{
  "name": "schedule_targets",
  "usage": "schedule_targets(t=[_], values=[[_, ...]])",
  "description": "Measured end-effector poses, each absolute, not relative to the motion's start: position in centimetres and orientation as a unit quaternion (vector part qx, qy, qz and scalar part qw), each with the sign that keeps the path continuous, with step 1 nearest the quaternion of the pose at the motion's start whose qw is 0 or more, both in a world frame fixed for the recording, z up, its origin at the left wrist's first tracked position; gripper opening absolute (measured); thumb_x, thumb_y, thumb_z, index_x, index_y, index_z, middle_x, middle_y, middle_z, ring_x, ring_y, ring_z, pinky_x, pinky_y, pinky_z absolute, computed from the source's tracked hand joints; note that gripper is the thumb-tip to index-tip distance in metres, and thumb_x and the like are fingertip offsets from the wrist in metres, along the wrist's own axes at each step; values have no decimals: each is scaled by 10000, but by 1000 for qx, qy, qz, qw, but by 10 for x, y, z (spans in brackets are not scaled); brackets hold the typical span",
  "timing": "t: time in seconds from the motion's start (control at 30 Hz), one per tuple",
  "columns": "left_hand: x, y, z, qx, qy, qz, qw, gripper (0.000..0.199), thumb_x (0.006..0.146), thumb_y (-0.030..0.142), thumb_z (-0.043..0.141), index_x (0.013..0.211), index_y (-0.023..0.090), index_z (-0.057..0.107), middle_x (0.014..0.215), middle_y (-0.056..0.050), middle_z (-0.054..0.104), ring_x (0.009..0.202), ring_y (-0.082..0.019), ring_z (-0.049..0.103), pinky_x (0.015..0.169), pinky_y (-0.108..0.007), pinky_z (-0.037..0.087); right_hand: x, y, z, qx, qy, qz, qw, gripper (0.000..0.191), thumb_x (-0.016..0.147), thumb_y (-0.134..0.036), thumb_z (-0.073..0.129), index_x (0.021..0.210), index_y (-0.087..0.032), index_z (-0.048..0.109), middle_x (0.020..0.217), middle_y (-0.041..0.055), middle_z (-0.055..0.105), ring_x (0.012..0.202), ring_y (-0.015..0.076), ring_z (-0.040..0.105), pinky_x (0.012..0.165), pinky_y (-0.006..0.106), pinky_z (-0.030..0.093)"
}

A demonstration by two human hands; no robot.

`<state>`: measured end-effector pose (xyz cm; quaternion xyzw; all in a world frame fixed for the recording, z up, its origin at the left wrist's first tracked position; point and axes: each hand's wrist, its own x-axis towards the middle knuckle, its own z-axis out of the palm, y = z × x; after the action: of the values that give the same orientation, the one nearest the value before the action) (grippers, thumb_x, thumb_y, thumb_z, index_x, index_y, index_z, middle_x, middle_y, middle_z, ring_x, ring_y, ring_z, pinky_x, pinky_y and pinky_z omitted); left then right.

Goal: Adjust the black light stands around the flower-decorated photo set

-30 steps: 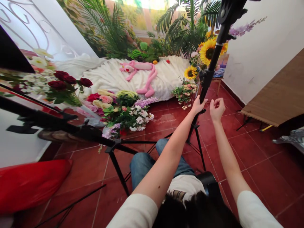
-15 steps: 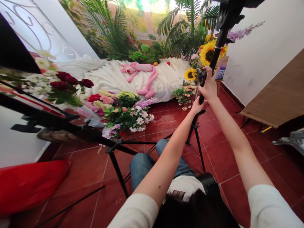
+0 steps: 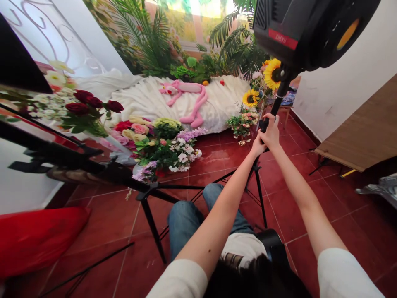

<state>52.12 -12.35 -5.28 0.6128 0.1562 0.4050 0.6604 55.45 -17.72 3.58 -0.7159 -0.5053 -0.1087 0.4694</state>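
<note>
A black light stand [image 3: 281, 90] rises in front of me on the right, with a large black studio light [image 3: 305, 39] on its top. My right hand [image 3: 271, 132] is wrapped round the pole beside a black clamp knob [image 3: 263, 124]. Just below it, my left hand [image 3: 258, 146] grips the same stand. The two hands touch or nearly touch, and some fingers are hidden behind the pole. The stand's legs [image 3: 260, 196] are spread on the floor.
A second black stand [image 3: 124, 176] slants across the left, beside my knees. Ahead lie flowers [image 3: 182, 153], a pink plush toy [image 3: 195, 101] on white cloth [image 3: 139, 93], and sunflowers [image 3: 250, 98]. A brown board [image 3: 350, 132] leans at right; a red bag [image 3: 40, 238] lies at left.
Both hands have moved down with the upper pole. The studio light has dropped lower into view, now covering part of the palm leaves and sunflowers.
</note>
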Motion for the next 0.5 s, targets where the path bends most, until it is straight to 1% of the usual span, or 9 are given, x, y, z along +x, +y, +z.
schedule_targets(t=[0.07, 0.17, 0.27, 0.37, 0.43, 0.5], values=[[521, -123, -54, 601, 179, 390, 674, 546, 580, 187, 816, 1076, 152, 590, 1071, -101, 710, 1028, -214, 664, 966, -393, 522, 554, -175, 34, -711, -504, -117, 477, 460, 812, -215, 660, 1233, -252, 479, 1295, 117, 420, 1015, 241, 617, 758, 345, 553], [521, -121, -53, 592, 202, 373, 686, 355, 607, 139, 757, 922, 156, 594, 937, -58, 716, 926, -173, 660, 934, -371, 527, 552, -175, 30, -715, -501, -126, 472, 479, 801, -216, 651, 1245, -268, 478, 1281, 110, 434, 994, 233, 626, 746, 345, 552], [522, -121, -51, 594, 211, 370, 682, 290, 626, 83, 692, 885, 164, 591, 897, -38, 711, 878, -149, 654, 913, -345, 526, 550, -177, 29, -730, -494, -133, 454, 512, 779, -189, 640, 1251, -292, 472, 1301, 107, 444, 957, 226, 623, 718, 351, 553], [522, -122, -50, 593, 221, 366, 682, 255, 645, 56, 674, 859, 164, 584, 879, -30, 704, 839, -143, 643, 882, -339, 529, 549, -178, 31, -741, -490, -123, 442, 549, 759, -145, 621, 1268, -281, 468, 1330, 130, 442, 920, 227, 624, 712, 372, 556], [521, -123, -50, 586, 226, 369, 685, 201, 689, 60, 677, 825, 170, 576, 866, -29, 702, 838, -140, 628, 883, -341, 526, 547, -178, 31, -740, -489, -113, 447, 553, 770, -133, 594, 1288, -279, 463, 1357, 140, 430, 924, 232, 628, 713, 379, 560], [520, -123, -52, 582, 228, 376, 685, 145, 749, 100, 684, 796, 179, 573, 845, -31, 700, 853, -145, 614, 889, -346, 526, 544, -177, 30, -736, -487, -114, 456, 551, 791, -132, 568, 1308, -288, 458, 1380, 141, 420, 955, 240, 632, 719, 381, 568]])
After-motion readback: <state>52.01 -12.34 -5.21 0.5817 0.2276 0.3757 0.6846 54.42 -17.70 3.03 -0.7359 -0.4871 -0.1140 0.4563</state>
